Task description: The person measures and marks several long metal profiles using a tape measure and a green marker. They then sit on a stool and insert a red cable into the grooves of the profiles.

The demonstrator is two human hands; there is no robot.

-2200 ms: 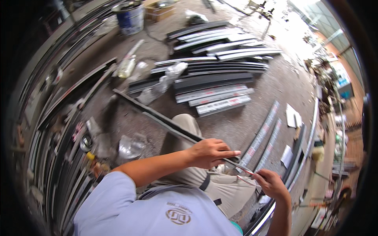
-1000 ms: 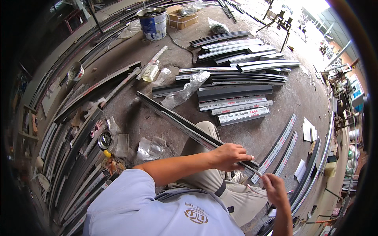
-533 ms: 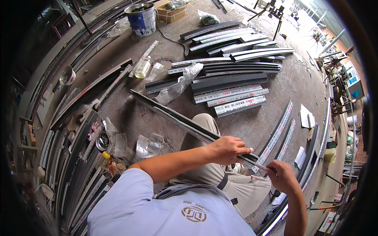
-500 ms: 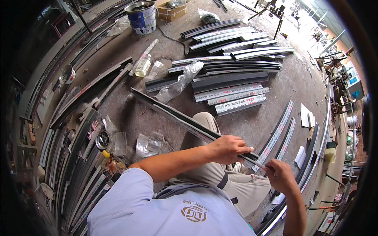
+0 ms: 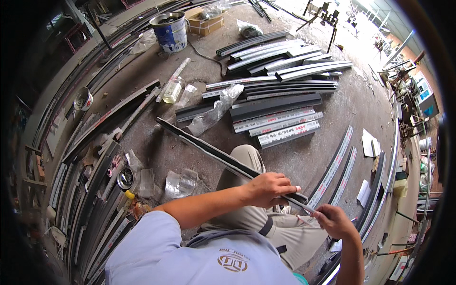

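Note:
A long dark metal profile with a pale edge slants from the middle of the floor down across my bent knee. My left hand is closed over it near its close end, palm down. At that end my right hand pinches a thin light grey strip, with thumb and fingers together. Whether this strip is part of the profile or a separate piece I cannot tell. Beyond the hands, two printed profile lengths lie on the floor to the right.
Stacked profiles lie ahead, a crumpled plastic wrap on their left end. A blue and white bucket, a cardboard box and a bottle stand farther off. Long profiles crowd the left; clear plastic lies near my knee.
The profile has turned a little in my hands, so its printed white face shows less. My right hand has shifted slightly down and left, and the strip by it shows more.

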